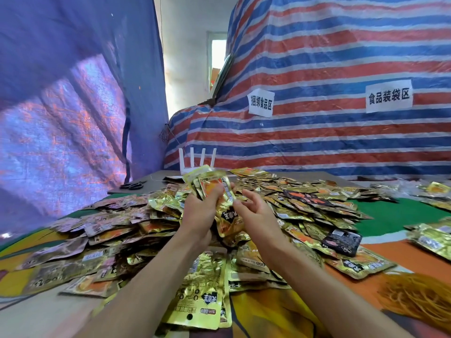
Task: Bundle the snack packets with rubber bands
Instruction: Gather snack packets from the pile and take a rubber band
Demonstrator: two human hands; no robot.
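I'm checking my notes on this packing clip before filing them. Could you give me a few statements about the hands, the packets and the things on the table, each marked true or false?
1. The left hand grips a stack of gold snack packets, raised above the loose pile of packets. True.
2. The rubber bands lie at the far left beside the scissors. False: the heap of rubber bands lies at the near right, while the scissors are at the far left.
3. A white router with four antennas stands behind the pile. True.
4. The tarp behind the table is plain green. False: the tarp is striped red, blue and white.
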